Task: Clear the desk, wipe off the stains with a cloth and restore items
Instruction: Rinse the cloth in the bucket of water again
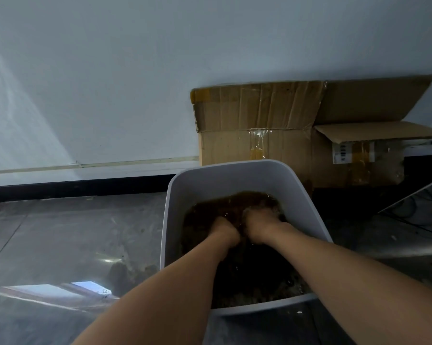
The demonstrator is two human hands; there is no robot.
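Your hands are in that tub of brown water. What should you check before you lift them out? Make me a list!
1. Tub standing upright: ok.
2. Left hand and right hand in the water: ok.
3. Cloth gripped: cannot tell, the water hides it.
4. Water clean enough for rinsing: not ok, dark brown.
5. Floor beside the tub dry: not ok, a brown, wet-looking patch lies at its left.
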